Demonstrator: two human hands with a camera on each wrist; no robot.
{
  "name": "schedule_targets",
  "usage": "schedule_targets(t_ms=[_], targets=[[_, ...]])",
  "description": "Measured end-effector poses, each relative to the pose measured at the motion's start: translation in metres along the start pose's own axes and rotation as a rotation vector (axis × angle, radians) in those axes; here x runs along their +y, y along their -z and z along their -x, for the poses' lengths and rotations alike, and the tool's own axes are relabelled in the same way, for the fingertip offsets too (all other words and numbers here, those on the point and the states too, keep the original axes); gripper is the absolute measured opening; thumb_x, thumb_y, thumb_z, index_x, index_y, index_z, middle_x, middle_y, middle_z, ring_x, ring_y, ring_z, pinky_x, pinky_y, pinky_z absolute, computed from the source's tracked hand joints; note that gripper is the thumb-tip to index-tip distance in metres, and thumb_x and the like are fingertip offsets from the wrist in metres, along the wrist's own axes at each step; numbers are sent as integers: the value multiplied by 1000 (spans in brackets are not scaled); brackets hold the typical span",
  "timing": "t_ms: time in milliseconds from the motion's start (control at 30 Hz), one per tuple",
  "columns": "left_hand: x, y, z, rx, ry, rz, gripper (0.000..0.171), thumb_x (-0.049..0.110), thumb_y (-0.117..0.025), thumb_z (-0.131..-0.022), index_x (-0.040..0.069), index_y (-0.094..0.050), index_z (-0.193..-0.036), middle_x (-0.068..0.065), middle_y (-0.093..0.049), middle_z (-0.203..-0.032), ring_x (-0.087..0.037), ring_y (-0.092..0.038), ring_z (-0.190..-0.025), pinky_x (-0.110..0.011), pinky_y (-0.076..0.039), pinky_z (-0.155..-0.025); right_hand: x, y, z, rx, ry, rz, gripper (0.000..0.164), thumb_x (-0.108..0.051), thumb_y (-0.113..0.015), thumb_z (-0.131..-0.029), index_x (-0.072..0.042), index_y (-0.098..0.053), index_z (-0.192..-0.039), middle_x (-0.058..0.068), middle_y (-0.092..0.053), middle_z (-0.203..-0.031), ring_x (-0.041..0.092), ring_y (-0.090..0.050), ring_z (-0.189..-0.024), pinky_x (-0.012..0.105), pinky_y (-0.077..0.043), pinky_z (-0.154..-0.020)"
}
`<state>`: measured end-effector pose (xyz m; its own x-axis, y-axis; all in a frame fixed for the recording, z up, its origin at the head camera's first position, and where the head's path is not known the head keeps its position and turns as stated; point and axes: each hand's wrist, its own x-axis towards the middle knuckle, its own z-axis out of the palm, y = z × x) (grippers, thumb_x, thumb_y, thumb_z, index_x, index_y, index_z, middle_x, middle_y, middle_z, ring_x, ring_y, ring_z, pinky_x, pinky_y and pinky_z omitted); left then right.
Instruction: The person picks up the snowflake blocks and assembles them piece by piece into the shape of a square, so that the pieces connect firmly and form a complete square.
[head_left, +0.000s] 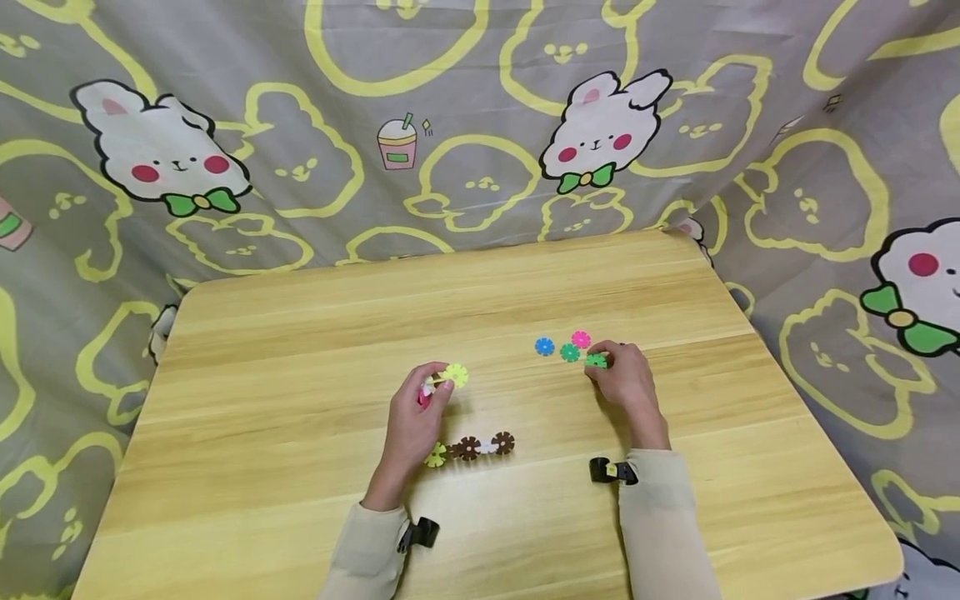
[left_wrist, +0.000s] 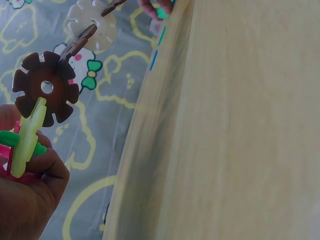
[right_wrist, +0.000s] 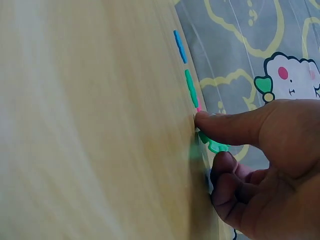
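"What's the pose?"

"Left grip [head_left: 417, 414] reaches forward over the counter [head_left: 300, 358], curled round part of a disc chain [head_left: 469, 448] held above it."

"Pointing where?"

"Its long axis runs crosswise, brown disc [head_left: 503, 442] at the right end."

"And the right grip [head_left: 628, 382]?"

"Stretched forward too, narrowed, pinching a green disc [head_left: 596, 361] near blue disc [head_left: 544, 347], pink disc [head_left: 581, 339] and second green disc [head_left: 570, 353]."

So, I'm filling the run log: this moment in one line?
left hand: holds yellow disc | right hand: pinches green disc | on table: blue disc, pink disc, second green disc
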<state>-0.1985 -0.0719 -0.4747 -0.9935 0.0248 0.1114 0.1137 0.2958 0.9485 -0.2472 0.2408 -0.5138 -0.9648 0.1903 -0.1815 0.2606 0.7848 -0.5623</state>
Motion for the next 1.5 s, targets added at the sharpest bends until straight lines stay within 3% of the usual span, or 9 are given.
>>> schedule_targets(t_ms=[233,433,633,900,1233,1500], targets=[[-2,0,1,-7,16,1,25,11,-60,-96,5,-62,-119,-8,-40,-72,1,-26,-49,-18,-27,-47,-3,-3,5,9,49,-28,23,-16,-58,-97,-14,-67,-118,14,-60,-105,29,-55,-95,41,-46,-78],[-1,0,0,-3,6,-1,24,11,-60,-96,4,-62,-119,-9,-40,-72,1,-26,-48,-18,-26,-46,-18,-7,9,-11,102,-145,29,-20,-58,-97,-11,-62,-124,9,-61,-99,23,-55,-87,32,-45,-74],[-2,0,0,-7,11,3,24,10,-59,-96,5,-62,-119,-9,-40,-73,1,-26,-48,-18,-27,-46,-34,-11,14,4,172,-217,25,-23,-62,-95,-8,-66,-115,7,-61,-89,20,-52,-78,29,-44,-66],[-3,0,0,-1,-12,0,24,10,-60,-95,3,-62,-118,-6,-40,-72,1,-26,-49,-18,-27,-47,-45,-15,18,-22,250,-289,23,-24,-65,-93,-11,-66,-112,6,-61,-88,19,-54,-76,27,-47,-63],[-1,0,-1,-11,-5,-1,24,10,-59,-96,3,-62,-118,-9,-41,-72,2,-26,-49,-18,-27,-46,-66,-19,23,-72,380,-405,13,-24,-67,-91,-13,-67,-98,4,-56,-74,19,-50,-66,23,-42,-55],[1,0,0,-9,-4,-16,23,9,-60,-95,2,-62,-117,-9,-40,-71,1,-27,-50,-18,-27,-47,-81,-24,28,-99,489,-412,9,-24,-68,-90,-17,-69,-96,1,-59,-75,17,-51,-67,23,-44,-58]])
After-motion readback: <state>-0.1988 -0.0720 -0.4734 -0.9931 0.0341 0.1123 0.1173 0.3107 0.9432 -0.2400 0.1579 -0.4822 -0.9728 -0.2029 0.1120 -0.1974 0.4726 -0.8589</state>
